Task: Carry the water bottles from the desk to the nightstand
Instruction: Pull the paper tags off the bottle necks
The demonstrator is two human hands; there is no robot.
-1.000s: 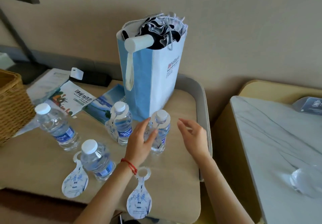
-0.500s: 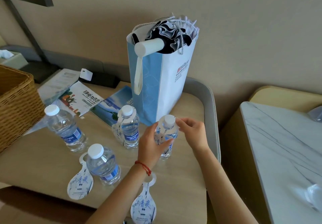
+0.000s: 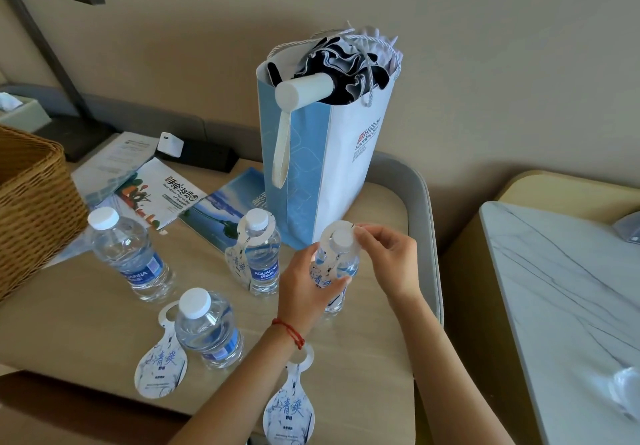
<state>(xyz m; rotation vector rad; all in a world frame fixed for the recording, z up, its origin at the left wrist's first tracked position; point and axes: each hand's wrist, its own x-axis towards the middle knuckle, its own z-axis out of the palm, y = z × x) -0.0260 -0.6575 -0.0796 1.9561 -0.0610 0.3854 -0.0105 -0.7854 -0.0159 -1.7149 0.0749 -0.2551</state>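
Several small clear water bottles with white caps stand on the beige desk [image 3: 86,323]. My left hand [image 3: 304,285] grips the body of the rightmost bottle [image 3: 341,264]. My right hand [image 3: 391,261] pinches the white paper neck tag [image 3: 337,236] ringed around that bottle's cap. A second tagged bottle [image 3: 261,254] stands just left of it. Two untagged bottles, one at the far left [image 3: 128,254] and one near the front [image 3: 207,330], stand further left. The marble-topped nightstand [image 3: 561,306] is at the right.
Two loose neck tags [image 3: 161,365] [image 3: 289,413] lie on the desk near its front edge. A blue and white paper bag [image 3: 325,167] holding an umbrella stands behind the bottles. Brochures [image 3: 156,195] and a wicker basket [image 3: 31,209] sit at the left.
My right hand has come in from the side and taken hold of the tag at the bottle's cap. My left hand has stayed on the bottle's body. The view has shifted slightly.
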